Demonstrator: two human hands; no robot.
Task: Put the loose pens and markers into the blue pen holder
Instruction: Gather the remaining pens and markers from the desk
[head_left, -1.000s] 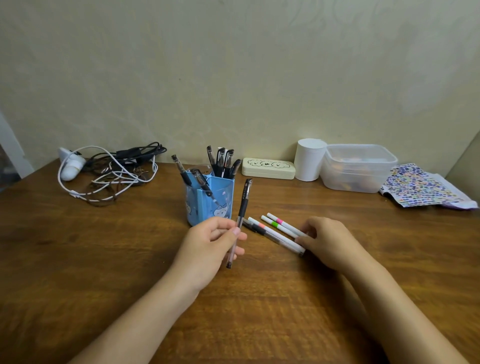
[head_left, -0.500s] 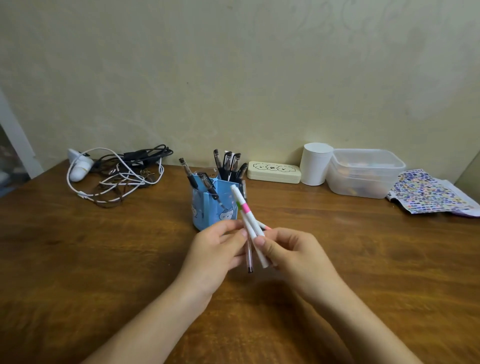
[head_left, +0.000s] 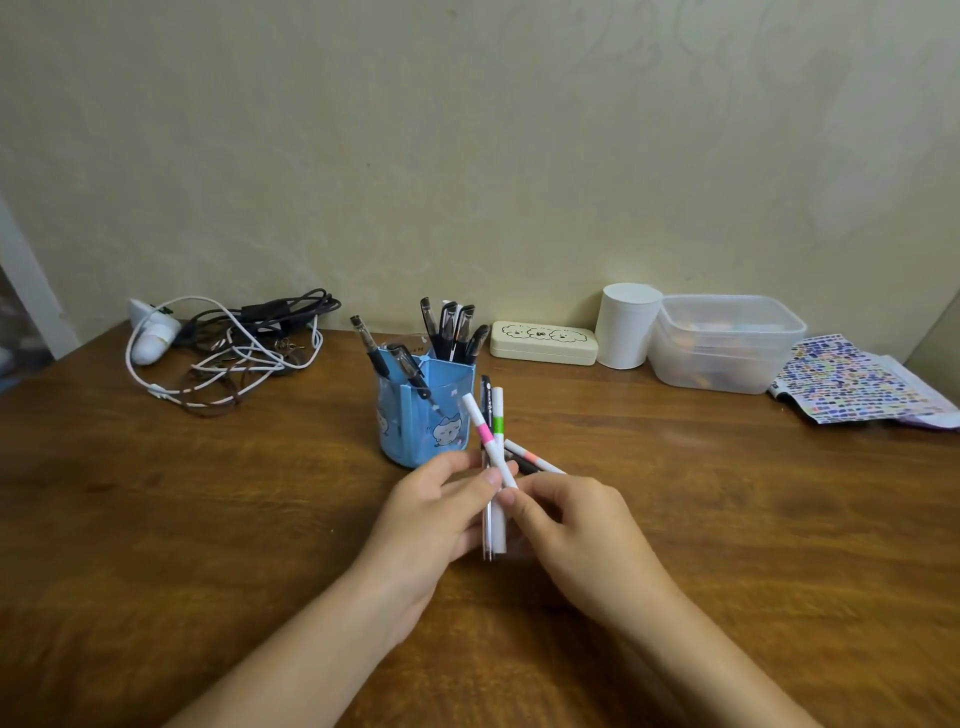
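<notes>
Scanning from the left edge, we first meet a tangle of white and black cables (head_left: 228, 348) lying at ten o'clock on the wooden surface (head_left: 156, 519), close to the wall. Toward the centre, at twelve o'clock from the hands, stands the blue pen holder (head_left: 423, 415), upright, with several dark pens (head_left: 449, 330) already leaning in its compartments. Just below and to the right of it we see the left hand (head_left: 436, 509), its fingers and thumb closed around a small upright bundle: a dark pen (head_left: 485, 397), a white marker with a green band (head_left: 497, 415) and a white marker with a pink band (head_left: 485, 436), the last tilted toward eleven o'clock. The bundle's upper ends rise just beside the holder's right wall; we cannot tell whether they touch it. The right hand (head_left: 576, 525) meets the left at the bundle, its thumb and forefinger pinching the lower part of the pink-banded marker. Behind the right hand's knuckles, at one o'clock, another white marker with an orange-pink band (head_left: 530, 457) lies on the surface beside a dark pen that is mostly hidden. Farther right along the wall we note a cream case (head_left: 543, 343), a white cylinder (head_left: 626, 325), a clear plastic tub (head_left: 724, 343) and, at two o'clock, a patterned sheet (head_left: 857, 379).
</notes>
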